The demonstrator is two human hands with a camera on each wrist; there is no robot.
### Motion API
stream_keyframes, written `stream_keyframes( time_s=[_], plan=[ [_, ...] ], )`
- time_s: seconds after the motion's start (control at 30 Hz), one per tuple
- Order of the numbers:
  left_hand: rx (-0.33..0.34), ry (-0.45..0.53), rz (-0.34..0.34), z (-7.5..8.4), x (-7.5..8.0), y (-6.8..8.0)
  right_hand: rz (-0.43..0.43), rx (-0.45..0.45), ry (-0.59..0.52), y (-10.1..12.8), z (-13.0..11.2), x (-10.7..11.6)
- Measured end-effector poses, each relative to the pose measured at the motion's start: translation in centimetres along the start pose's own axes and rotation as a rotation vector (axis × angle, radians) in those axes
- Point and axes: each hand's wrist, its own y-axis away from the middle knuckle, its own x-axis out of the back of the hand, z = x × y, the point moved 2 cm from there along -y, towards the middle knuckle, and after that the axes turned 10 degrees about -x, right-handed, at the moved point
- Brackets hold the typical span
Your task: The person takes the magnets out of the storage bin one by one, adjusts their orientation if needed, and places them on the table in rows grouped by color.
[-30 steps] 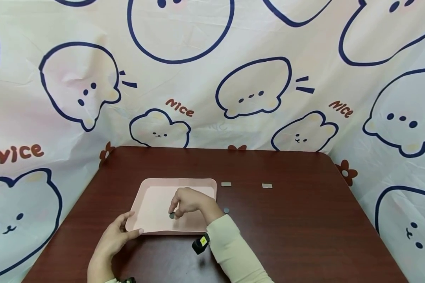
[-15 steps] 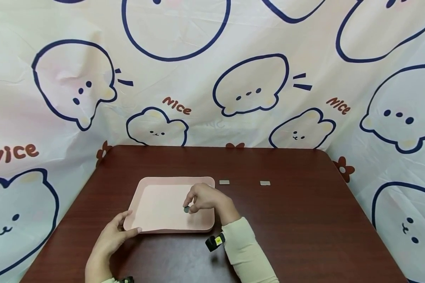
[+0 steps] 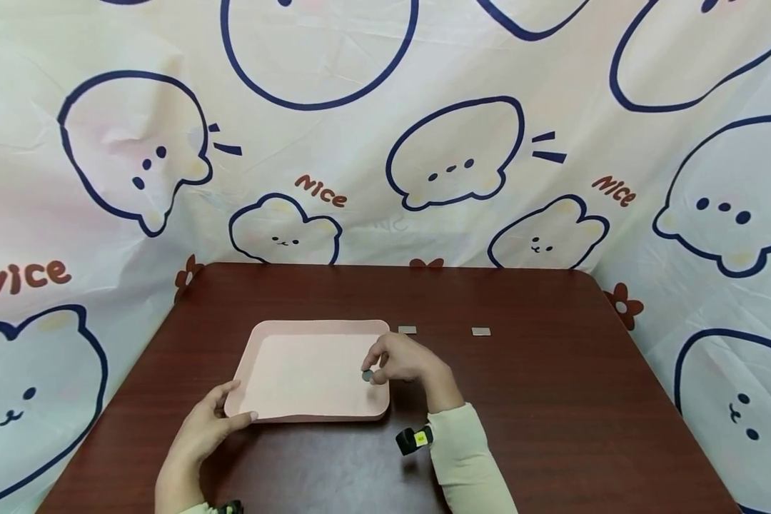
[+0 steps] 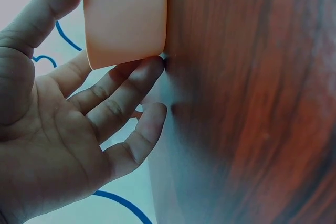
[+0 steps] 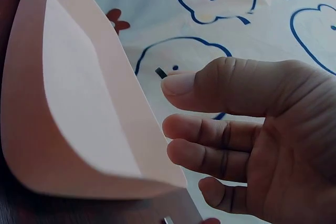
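My left hand (image 3: 199,432) grips the near left corner of a shallow pink tray (image 3: 302,371), with the thumb at the front rim. In the left wrist view its fingers (image 4: 128,95) lie against the tray's corner. Over the tray's right side, my right hand (image 3: 407,360) pinches a small grey-green disc (image 3: 367,375) between thumb and index finger. From the right wrist, only a dark edge of this disc (image 5: 160,72) shows past the thumb; the other fingers curl loosely beside the tray's rim.
Two small pale rectangular pieces lie right of the tray, one piece (image 3: 407,330) near its back corner and the other piece (image 3: 481,332) farther right. The brown wooden table (image 3: 552,400) is backed by a printed cloth (image 3: 360,143).
My right hand, pinching the disc, has moved right across the tray toward its right rim. A second disc on the table right of the tray is now out of sight. The left hand keeps its grip.
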Motion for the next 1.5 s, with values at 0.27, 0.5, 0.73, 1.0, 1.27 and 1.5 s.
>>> stream_keyframes(
  time_s=[0.27, 0.5, 0.73, 1.0, 1.27, 1.5],
  plan=[
    [0.013, -0.012, -0.002, 0.0, 0.0, -0.3, 0.017, -0.004, -0.060, 1.2, 2.5, 1.1],
    [0.015, -0.006, -0.002, 0.1, -0.1, -0.3, 0.052, -0.048, -0.060, 2.4, 4.7, 1.7],
    [0.010, -0.023, -0.011, 0.1, 0.0, -0.2, 0.089, -0.067, -0.077, 3.7, 6.4, 2.2],
    [0.012, -0.017, -0.013, 0.2, 0.0, -0.2, 0.138, -0.117, -0.126, 4.9, 8.9, 2.9],
    [0.004, -0.026, -0.006, 0.0, 0.0, 0.0, 0.185, -0.175, -0.187, 6.8, 11.1, 4.2],
    [0.006, -0.016, -0.007, 0.0, 0.0, -0.2, 0.228, -0.209, -0.208, 8.2, 12.8, 4.9]
  ],
)
